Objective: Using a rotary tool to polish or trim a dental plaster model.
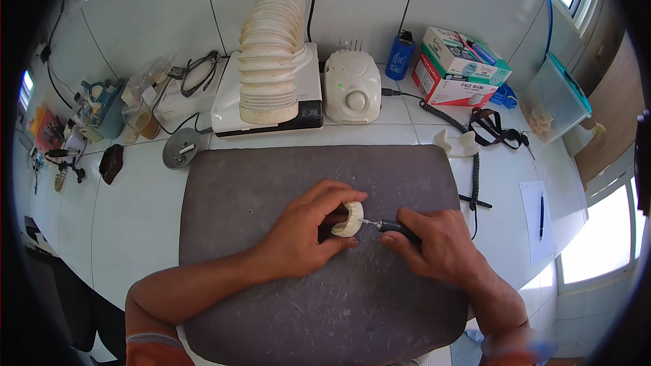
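Observation:
Cream-coloured and curved like a tooth arch, a dental cast (350,221) is gripped by my left hand (298,234), thumb at its near end and fingers at the far end. In my right hand (441,242) lies a dark rotary handpiece (398,230), held like a pen and pointing left. Its thin metal bit reaches the right outer side of the cast; whether it touches cannot be made out. Both hands are over a scratched grey-brown mat (271,325).
Behind the mat stand a white box with a ribbed hose (271,61) and a handpiece control unit (352,88) with a green light. A coiled cord (476,190), a white curved piece (456,144) and stacked mask boxes (454,74) are right; a small metal bowl (181,149) is left.

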Available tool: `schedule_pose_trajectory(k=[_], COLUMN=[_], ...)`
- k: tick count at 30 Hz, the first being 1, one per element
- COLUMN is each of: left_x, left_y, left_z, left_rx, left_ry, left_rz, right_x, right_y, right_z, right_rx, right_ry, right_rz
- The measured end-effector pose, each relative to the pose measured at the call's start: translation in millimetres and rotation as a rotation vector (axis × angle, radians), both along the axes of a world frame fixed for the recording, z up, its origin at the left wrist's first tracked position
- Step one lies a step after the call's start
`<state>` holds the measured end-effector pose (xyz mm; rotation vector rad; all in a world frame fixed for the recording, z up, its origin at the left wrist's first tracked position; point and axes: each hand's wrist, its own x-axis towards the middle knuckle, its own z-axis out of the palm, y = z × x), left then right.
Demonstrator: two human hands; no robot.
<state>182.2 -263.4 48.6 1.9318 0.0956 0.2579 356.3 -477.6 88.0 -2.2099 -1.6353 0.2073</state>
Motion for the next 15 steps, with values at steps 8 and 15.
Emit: schedule_pose_trajectory(k=[8,15], left_x=[0.0,0.1], left_y=[-0.1,-1.3], left_z=[0.7,0.1], left_rx=[0.001,-0.003], left_ry=[-0.004,-0.006], left_rz=[0.01,0.039], right_x=[-1.7,-1.1], right_y=[0.8,0.8], right_z=[-0.6,0.8], right_rx=[0.006,0.002], right_ry=[-0.011,-0.004], right_rz=[-0.022,0.001])
